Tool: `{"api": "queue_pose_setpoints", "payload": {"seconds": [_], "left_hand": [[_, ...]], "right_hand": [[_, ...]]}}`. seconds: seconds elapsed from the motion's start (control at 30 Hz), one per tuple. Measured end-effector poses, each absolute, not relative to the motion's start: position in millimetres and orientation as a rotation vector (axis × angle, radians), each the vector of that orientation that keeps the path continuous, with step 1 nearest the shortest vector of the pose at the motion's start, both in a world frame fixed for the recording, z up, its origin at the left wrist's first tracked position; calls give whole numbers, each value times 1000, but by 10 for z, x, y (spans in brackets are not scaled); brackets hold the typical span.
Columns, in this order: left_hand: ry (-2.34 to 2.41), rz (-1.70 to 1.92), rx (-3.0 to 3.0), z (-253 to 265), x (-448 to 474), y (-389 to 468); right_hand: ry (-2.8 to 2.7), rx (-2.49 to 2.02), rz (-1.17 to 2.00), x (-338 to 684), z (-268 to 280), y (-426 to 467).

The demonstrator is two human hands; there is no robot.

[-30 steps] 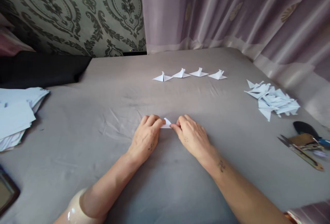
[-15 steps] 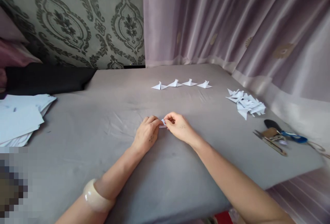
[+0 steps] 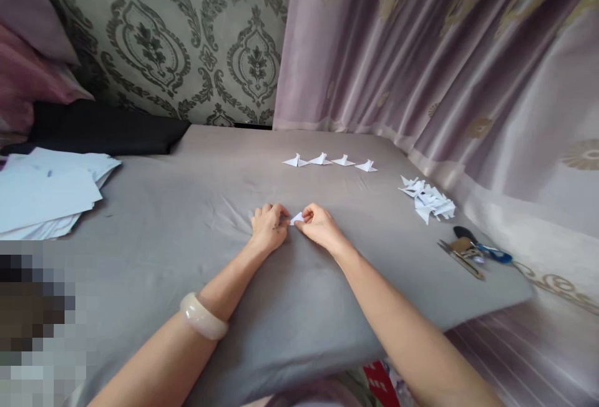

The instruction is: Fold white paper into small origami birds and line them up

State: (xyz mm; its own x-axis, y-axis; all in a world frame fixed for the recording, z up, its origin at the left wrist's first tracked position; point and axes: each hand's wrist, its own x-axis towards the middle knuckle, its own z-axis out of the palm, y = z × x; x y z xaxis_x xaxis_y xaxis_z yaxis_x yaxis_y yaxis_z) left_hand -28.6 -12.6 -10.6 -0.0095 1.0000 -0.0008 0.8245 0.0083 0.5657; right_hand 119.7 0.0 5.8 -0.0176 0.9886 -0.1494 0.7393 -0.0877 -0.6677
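Note:
Between my two hands is a small folded piece of white paper (image 3: 296,219), partly covered by fingers, close to the cloth surface. My left hand (image 3: 270,226) has its thumb and forefinger on the paper's left end, the other fingers curled. At the right end, the thumb and forefinger of my right hand (image 3: 319,226) pinch the paper. Beyond the hands stands a row of several folded white paper birds (image 3: 320,159). A pale bangle (image 3: 204,316) is round my left wrist.
A heap of folded white paper pieces (image 3: 428,199) lies at the right. Nearer are scissors (image 3: 493,253), a slim metal tool (image 3: 462,259) and a brown item. A stack of white sheets (image 3: 47,191) and black cloth (image 3: 107,126) are at the left. Curtains (image 3: 355,45) hang behind the grey-covered table (image 3: 154,220).
More of the white paper shows between my hands, now as a small pointed shape. My hands have drawn slightly apart. The whole view has shifted with my head.

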Motion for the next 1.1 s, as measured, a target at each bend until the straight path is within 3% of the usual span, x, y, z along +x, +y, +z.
{"api": "queue_pose_setpoints", "payload": {"seconds": [0.27, 0.73, 1.1], "left_hand": [[1809, 637, 1856, -124, -367, -124], [1649, 641, 2181, -48, -376, -297], [1640, 709, 2128, -122, -309, -247]], "right_hand": [[-1845, -2079, 851, 1082, 213, 128], [-1835, -1943, 1302, 1235, 278, 321], [-1898, -1554, 1041, 1647, 57, 61]]}}
